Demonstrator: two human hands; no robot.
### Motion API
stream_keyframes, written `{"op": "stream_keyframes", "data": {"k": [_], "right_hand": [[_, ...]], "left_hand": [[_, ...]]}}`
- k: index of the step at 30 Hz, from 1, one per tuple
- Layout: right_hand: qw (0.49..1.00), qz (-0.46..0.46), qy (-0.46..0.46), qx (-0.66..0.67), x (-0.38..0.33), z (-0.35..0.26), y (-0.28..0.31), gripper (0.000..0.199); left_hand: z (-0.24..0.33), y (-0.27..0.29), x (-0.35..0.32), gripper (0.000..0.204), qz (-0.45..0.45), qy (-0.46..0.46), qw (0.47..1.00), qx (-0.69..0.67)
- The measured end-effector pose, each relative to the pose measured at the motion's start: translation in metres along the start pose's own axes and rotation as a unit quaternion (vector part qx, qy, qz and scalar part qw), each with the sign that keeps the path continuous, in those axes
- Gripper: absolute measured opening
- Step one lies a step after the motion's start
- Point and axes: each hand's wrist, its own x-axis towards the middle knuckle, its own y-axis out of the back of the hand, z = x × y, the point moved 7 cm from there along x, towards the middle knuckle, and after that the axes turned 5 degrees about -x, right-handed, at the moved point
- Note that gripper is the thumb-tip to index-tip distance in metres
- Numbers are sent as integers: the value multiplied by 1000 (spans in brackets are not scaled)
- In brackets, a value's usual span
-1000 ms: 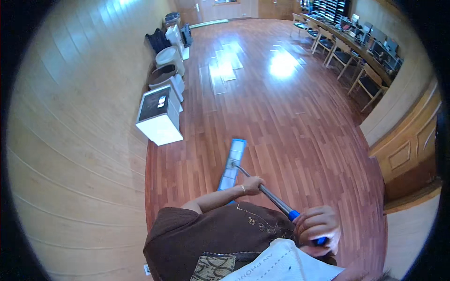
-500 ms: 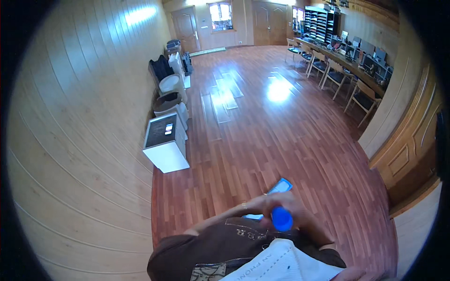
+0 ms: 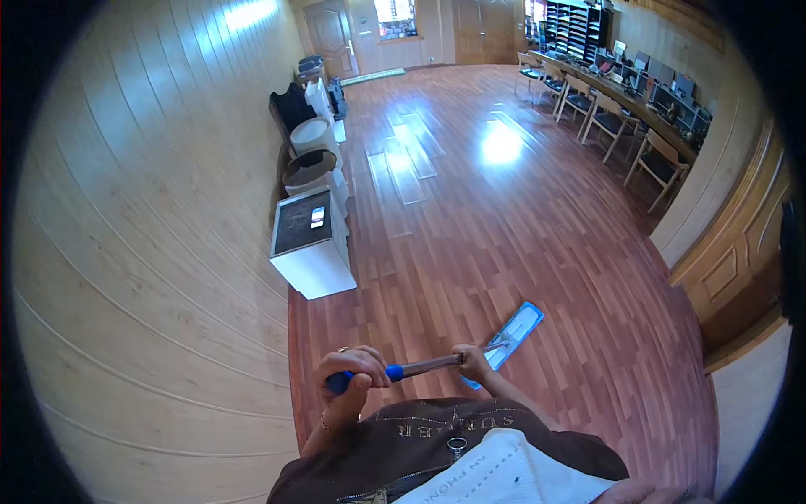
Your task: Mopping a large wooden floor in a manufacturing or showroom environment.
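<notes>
A flat mop lies slantwise in front of me, its metal pole [image 3: 428,366] running from left to right. My left hand [image 3: 351,375] is closed round the blue grip at the pole's upper end. Farther down, my right hand [image 3: 474,363] is wrapped round the pole. Just beyond the right hand, the blue-edged mop head [image 3: 522,326] rests angled on the wood-look floor [image 3: 437,277]. My right hand hides part of the pole near the head.
A white box-like cabinet [image 3: 317,275] with a phone [image 3: 317,217] on top stands along the left wall, with round bins [image 3: 314,172] behind it. Chairs [image 3: 657,164] line a long desk with monitors at the right. Nearer on that side is a wooden door [image 3: 739,269].
My hands, close together at the middle before, are now apart, the left one moved left. The pole's blue end has swung left, and the mop head shows more fully at the right.
</notes>
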Motion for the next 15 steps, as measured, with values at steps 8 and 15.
{"op": "stream_keyframes", "data": {"k": [8, 15], "right_hand": [[988, 41, -49, -142, -1, 53, -35, 26], [977, 12, -148, -153, -38, 49, -13, 16]], "left_hand": [[-11, 20, 9, 27, -24, -48, 996, 68], [-28, 6, 2, 29, -91, -78, 992, 29]]}}
